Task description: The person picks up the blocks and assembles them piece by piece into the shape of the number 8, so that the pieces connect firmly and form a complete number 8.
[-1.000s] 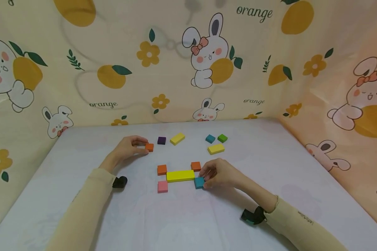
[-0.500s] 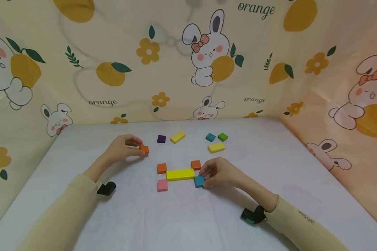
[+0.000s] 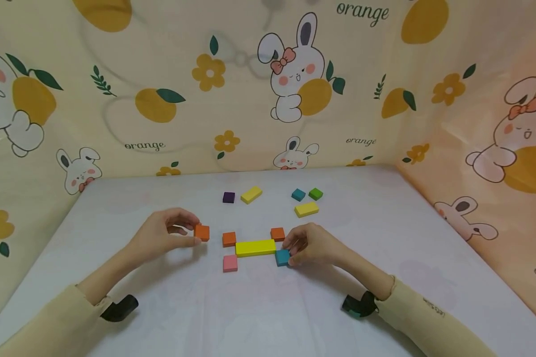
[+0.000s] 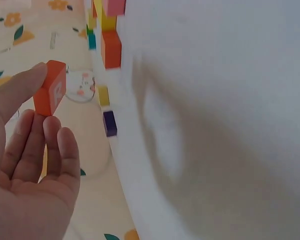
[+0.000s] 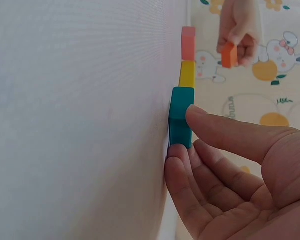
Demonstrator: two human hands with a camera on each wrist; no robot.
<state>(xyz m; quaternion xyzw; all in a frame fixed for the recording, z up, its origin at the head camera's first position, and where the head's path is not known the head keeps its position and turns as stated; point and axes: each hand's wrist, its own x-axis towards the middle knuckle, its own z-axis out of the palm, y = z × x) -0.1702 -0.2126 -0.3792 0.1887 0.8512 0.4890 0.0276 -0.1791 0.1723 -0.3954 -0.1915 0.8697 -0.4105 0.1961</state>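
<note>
My left hand (image 3: 165, 233) pinches an orange block (image 3: 202, 233) between thumb and fingers, held above the table. In the left wrist view a pale letter R shows on the face of this orange block (image 4: 51, 89). My right hand (image 3: 314, 246) pinches a blue block (image 3: 283, 257) lying at the right end of a long yellow block (image 3: 255, 248). Another orange block (image 3: 229, 239) sits at the yellow block's far left corner, a pink block (image 3: 230, 263) at its near left corner. At the far right corner is a further orange block (image 3: 277, 234).
Farther back on the white table (image 3: 250, 312) lie a dark purple block (image 3: 229, 197) and a yellow block (image 3: 251, 195). Right of these are a small blue block (image 3: 298, 194), a green block (image 3: 315, 194) and another yellow block (image 3: 306, 209). A patterned cloth (image 3: 245, 109) rises behind.
My left hand has drawn back toward me from beside the purple block, carrying the orange block up off the table. My right hand has stayed on the blue block.
</note>
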